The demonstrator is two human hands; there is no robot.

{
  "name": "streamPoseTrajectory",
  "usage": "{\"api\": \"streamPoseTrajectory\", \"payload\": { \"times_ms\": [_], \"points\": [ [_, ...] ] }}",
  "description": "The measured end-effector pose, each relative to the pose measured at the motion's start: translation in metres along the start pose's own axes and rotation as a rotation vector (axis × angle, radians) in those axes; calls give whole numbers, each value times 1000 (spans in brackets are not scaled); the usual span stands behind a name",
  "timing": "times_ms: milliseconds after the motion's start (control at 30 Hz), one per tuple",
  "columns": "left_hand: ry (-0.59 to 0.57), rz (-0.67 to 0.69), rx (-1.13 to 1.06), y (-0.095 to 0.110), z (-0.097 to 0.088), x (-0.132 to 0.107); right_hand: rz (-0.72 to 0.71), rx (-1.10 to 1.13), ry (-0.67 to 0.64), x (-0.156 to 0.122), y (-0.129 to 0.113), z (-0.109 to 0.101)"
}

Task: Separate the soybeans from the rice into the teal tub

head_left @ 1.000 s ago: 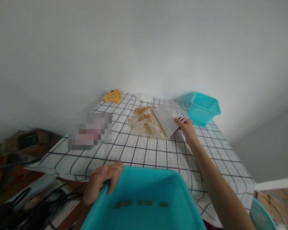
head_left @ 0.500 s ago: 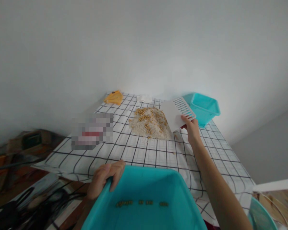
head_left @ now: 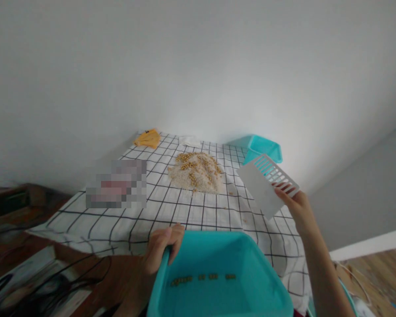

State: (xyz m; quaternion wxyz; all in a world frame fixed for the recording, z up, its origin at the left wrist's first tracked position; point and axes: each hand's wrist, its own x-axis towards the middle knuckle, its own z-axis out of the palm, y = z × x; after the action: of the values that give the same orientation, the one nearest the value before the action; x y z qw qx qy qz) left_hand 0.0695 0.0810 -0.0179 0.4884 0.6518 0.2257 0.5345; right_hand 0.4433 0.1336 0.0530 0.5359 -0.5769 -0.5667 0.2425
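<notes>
My left hand (head_left: 165,244) is closed over the left far corner of the rim of a teal plastic basin (head_left: 206,299) at the table's near edge. A few yellowish grains lie in short lines on the basin's floor. My right hand (head_left: 295,204) grips a thin white slotted plastic sheet (head_left: 259,187) by its right edge, raised and tilted above the right side of the table. Ahead on the cloth spreads a pile of pale grains mixed with yellow beans (head_left: 198,174); the sheet is apart from it.
A black-and-white checked cloth (head_left: 171,209) covers the table. A second teal basin (head_left: 255,147) stands at the back right, partly behind the sheet. Orange cloth (head_left: 148,138) and white tissue (head_left: 189,141) lie at the back; a blurred-out packet (head_left: 117,185) is at left. Cables clutter the lower left.
My right hand has drawn the white slotted sheet away from the pile, to the right and nearer. My left hand keeps its hold on the basin's rim. The whole view has shifted slightly.
</notes>
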Motion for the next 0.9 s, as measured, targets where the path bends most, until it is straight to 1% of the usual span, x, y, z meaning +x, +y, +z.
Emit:
{"api": "streamPoseTrajectory", "payload": {
  "times_ms": [100, 200, 233, 267, 300, 333, 400, 467, 533, 600, 667, 767, 900],
  "points": [
    [21, 11, -19, -4, 19, 11, 67, -13, 21, -21, 21, -23],
    [21, 23, -10, -7, 42, 17, 106, 6, 16, -31, 36, -34],
    [40, 25, -8, -8, 51, 16, 119, 17, 22, -33, 40, -35],
    [59, 35, -14, -9, 60, 14, 133, 28, 28, -35, 42, -36],
    [167, 72, -43, -10, 68, 10, 146, 41, 37, -36, 44, -37],
    [195, 87, -76, -12, 76, 4, 159, 54, 45, -38, 46, -38],
    [147, 64, -100, -18, 90, -7, 191, 87, 52, -40, 49, -38],
    [168, 48, -103, -28, 99, -16, 217, 123, 54, -41, 51, -38],
    [224, 39, -120, -40, 106, -20, 217, 142, 59, -42, 52, -38],
    [250, 34, -133, -49, 109, -19, 196, 134, 52, -42, 51, -38],
    [261, 39, -140, -54, 109, -17, 174, 115, 13, -42, 48, -39],
    [262, 63, -144, -51, 105, -14, 151, 102, -61, -43, 40, -41],
    [231, 97, -150, -38, 97, -9, 97, 64, -94, -37, 32, -39]
  ]
}}
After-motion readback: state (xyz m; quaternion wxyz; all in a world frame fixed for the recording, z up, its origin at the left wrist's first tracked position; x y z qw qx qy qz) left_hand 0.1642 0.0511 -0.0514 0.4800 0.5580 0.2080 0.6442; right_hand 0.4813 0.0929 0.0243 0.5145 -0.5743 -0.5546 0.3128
